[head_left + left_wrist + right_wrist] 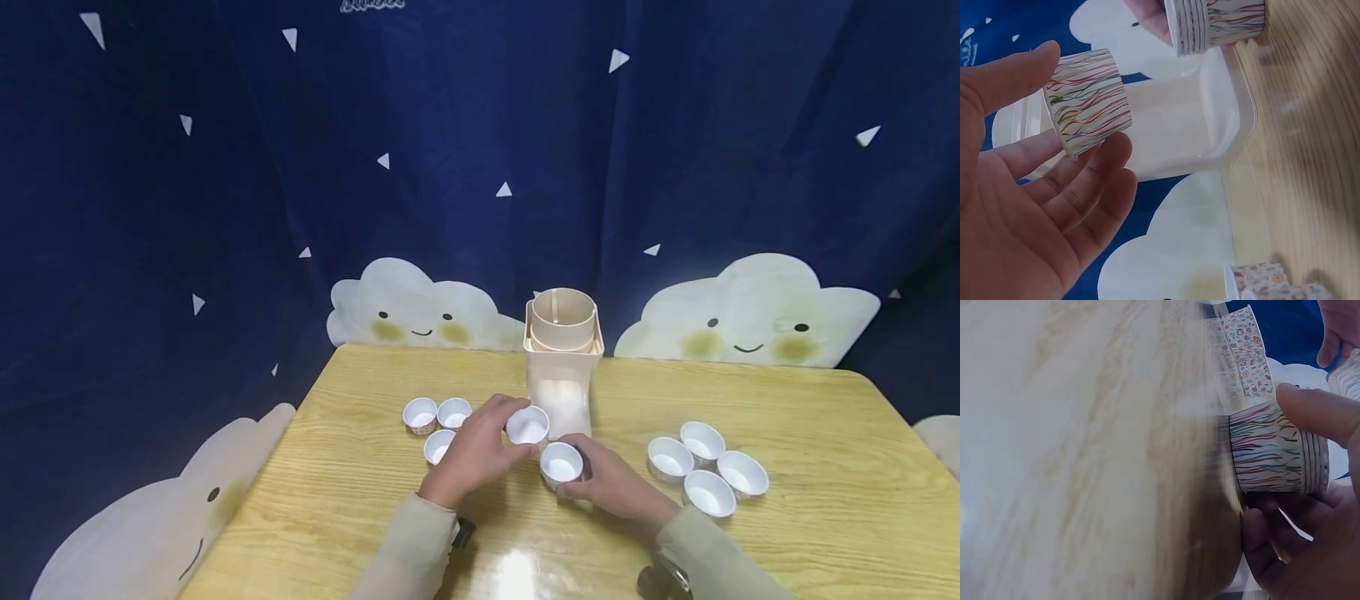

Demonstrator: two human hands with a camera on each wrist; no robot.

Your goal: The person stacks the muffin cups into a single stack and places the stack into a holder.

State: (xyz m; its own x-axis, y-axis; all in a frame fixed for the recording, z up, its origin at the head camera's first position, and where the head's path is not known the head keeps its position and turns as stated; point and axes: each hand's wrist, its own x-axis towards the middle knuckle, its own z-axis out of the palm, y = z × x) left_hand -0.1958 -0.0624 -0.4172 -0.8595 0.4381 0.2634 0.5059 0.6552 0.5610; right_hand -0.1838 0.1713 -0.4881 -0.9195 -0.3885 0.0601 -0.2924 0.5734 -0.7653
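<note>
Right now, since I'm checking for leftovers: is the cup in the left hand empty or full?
Empty: the striped cup in the left hand shows bare white inside in the head view.

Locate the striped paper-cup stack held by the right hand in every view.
Head: striped paper-cup stack right of centre, below mid-height.
Left wrist: striped paper-cup stack right of centre, cut by the top edge.
Right wrist: striped paper-cup stack right of centre, at mid-height.
Shared landmark: left hand, visible in all three.
</note>
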